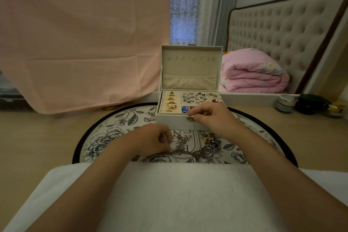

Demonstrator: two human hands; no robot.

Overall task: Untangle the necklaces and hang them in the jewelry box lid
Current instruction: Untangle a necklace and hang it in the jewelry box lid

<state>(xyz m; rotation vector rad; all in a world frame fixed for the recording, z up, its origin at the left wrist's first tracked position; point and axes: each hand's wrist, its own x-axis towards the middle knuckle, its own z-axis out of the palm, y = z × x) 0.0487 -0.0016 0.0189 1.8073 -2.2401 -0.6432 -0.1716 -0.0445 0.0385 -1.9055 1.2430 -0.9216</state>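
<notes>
Tangled silver-and-gold necklaces (199, 153) on the round floral mat (105, 137) are pinched by fingers of the left hand (150, 140); the silver latch (190, 117) of the cream jewelry box (169, 118) is pinched by the right hand (212, 117). Knots may be tightened if tugged.

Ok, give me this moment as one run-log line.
left hand: pinches tangled necklaces on mat | right hand: pinches front latch | lid: open, upright | hooks: empty

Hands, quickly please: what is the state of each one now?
Left hand: pinches the tangled necklaces.
Right hand: pinches the jewelry box clasp.
</notes>
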